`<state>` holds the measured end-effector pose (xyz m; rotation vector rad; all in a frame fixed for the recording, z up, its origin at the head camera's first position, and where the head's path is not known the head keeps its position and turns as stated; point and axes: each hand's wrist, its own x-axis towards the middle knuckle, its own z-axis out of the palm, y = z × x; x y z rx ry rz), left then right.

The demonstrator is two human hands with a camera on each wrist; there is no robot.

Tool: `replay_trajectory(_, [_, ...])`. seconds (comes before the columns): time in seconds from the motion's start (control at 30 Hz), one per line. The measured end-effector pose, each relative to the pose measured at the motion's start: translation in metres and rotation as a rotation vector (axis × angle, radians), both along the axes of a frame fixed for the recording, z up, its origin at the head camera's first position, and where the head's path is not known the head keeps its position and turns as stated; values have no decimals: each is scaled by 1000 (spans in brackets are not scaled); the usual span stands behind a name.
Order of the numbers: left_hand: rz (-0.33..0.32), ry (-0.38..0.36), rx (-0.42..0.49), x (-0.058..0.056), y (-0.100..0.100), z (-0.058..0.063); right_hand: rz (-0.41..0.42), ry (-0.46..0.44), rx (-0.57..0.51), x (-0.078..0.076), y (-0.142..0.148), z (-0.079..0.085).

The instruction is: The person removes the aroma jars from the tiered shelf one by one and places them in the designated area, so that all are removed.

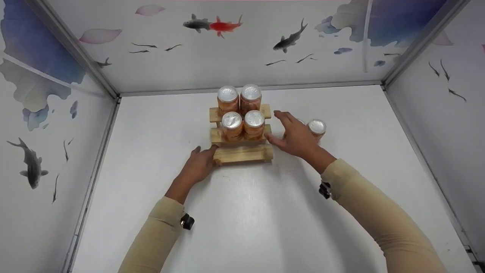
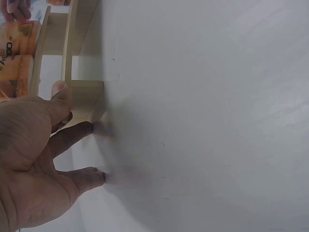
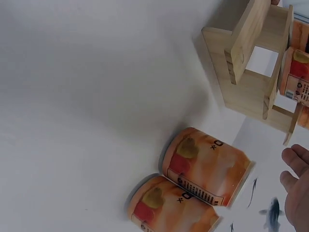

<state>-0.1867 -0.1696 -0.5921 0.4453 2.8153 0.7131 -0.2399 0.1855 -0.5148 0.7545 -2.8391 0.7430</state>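
Head view: wooden rack (image 1: 243, 154), 3 steps, at far ctr of bench (image 1: 235, 220); slats' long axis runs L–R, low step facing person. 4 cans (image 1: 232, 123) upright, lids up, 2 ea. on top and mid steps. 2 more cans (image 1: 317, 128) on bench to R, one mostly hidden by R hand (image 1: 297, 138). R forearm angles in from lower R; fingers apart, just beside rack's R side; thumb contact: can't tell. L forearm angles in from lower L; L hand (image 1: 199, 163) at low step's L end.

L wrist view: thumb on low slat's edge, pinching rack; two fingers extended toward bench.

R wrist view: bench cans side by side; R fingertips partly visible, near rack.
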Motion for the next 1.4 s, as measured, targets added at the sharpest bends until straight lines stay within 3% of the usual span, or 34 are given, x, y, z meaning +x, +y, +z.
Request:
replay_trajectory(0.1, [1, -5, -5, -2, 1, -1, 19, -17, -2, 0, -6, 1])
replay_trajectory(0.13, [11, -22, -13, 2, 5, 10, 26, -25, -4, 0, -8, 2])
replay_trajectory(0.2, [10, -28, -9, 2, 6, 10, 35, -40, -14, 0, -12, 3])
replay_trajectory(0.23, [-4, -7, 0, -2, 1, 0, 37, -42, -17, 0, -13, 4])
replay_trajectory(0.43, [-20, 45, 9, -3, -1, -9, 42, -19, -38, 1, -21, 4])
replay_trajectory(0.47, [-10, 27, 1, 0, 3, 2, 45, -18, -43, 1, -22, 4])
replay_trajectory(0.57, [-6, 3, -6, 2, 4, 2, 52, -18, -56, 2, -27, 4])
replay_trajectory(0.6, [0, -23, -8, 3, 6, 9, 54, -17, -58, 2, -28, 3])
replay_trajectory(0.67, [5, -36, -21, 5, 6, 10, 58, -10, -61, 3, -31, 3])
replay_trajectory(0.9, [13, -44, -33, 2, 5, 13, 41, -18, -67, 1, -41, 9])
replay_trajectory(1.1, [0, 2, -25, -2, 4, 14, 8, -43, -94, -2, -48, 12])
replay_trajectory(1.4, [6, -16, -17, 3, 4, 11, -22, -97, -119, -1, -52, 8])
